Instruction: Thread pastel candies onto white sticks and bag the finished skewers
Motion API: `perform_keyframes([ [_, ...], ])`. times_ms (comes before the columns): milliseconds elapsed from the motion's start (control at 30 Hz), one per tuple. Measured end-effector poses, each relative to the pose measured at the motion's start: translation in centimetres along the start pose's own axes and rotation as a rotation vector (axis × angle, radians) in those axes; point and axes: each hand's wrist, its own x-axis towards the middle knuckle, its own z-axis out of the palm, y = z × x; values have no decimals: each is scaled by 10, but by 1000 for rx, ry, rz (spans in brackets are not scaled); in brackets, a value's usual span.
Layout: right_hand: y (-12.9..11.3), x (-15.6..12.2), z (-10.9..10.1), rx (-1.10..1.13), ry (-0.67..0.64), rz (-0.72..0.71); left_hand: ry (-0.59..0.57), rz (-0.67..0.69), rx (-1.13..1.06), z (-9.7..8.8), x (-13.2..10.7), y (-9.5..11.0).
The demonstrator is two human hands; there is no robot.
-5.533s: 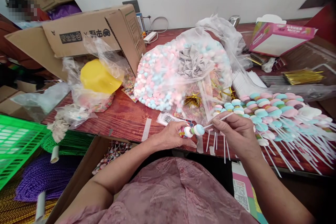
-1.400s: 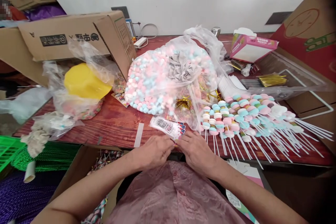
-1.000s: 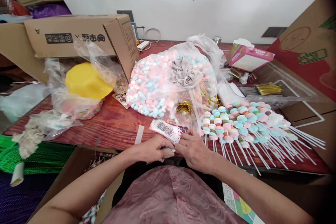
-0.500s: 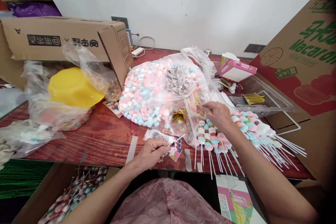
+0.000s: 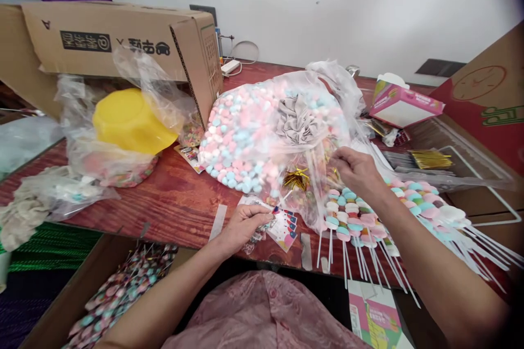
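My left hand [image 5: 248,223] is closed in a pinch near the table's front edge, with a thin white stick [image 5: 287,195] poking out past its fingertips. Clear crinkled wrapping shows under those fingers. Beside it lie printed cards [image 5: 289,229]. My right hand [image 5: 358,172] is closed at the clear plastic by a large bag of pastel candies [image 5: 233,147]; what its fingertips hold is hidden. Gold twist ties [image 5: 297,179] lie in a bunch between the hands. Below the right hand are candy skewers [image 5: 354,218] on white sticks, with another pile [image 5: 426,202] farther right.
An open cardboard box [image 5: 123,38] stands at the back left, behind a yellow bowl [image 5: 131,120] in clear plastic. A clear tray [image 5: 487,169] at right holds gold ties. A pink carton [image 5: 403,103] sits behind it. Below the table's left side, a box holds many wrapped skewers [image 5: 118,289].
The view has shifted, so the scene sits farther right and slightly higher on the left. Both hands stay closed in nearly the same places; the white stick now points more steeply upward.
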Motion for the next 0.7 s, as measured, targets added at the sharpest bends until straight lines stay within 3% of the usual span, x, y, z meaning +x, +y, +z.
perform_keyframes([
  [33, -14, -13, -2, 164, 49, -64, 6, 11, 16, 1, 2, 1],
  [100, -44, -40, -1, 437, 17, -245, 9, 60, 50, 4, 5, 0],
  [200, -71, -70, 9, 474, 0, -404, -11, 156, 79, 8, 8, -2],
  [267, -64, -74, 15, 419, 131, -329, 1, 181, 103, 7, 6, -2],
  [367, -26, -59, 12, 216, 276, -168, 75, 171, 133, -1, -1, 1],
  [500, 16, -31, -5, -236, 158, 22, 120, 109, 136, -11, -6, 3],
  [600, 21, -10, -6, -401, -15, 118, 87, 114, 118, -7, -6, -1],
  [700, 18, 8, 7, -411, -73, 129, 26, 148, 144, 0, -2, -10],
])
